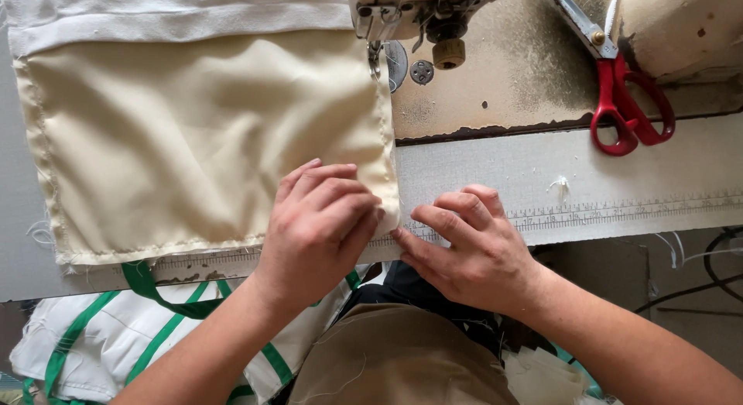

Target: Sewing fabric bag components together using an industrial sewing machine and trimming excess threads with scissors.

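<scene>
The left hand (pixel 319 223) lies curled, knuckles up, on the near right corner of the flat cream fabric panel (pixel 186 142), its grip pinching that corner's edge. The right hand (pixel 468 246) rests just beside it on the grey counter (pixel 604 180), fingers pressed together. Red-handled scissors (pixel 631 107) lie far right, near the sewing machine's needle foot (pixel 375 33).

Two hands (pixel 321 227) (pixel 472 246), one cream fabric panel (pixel 193 142), one pair of red scissors (pixel 627 103)
</scene>
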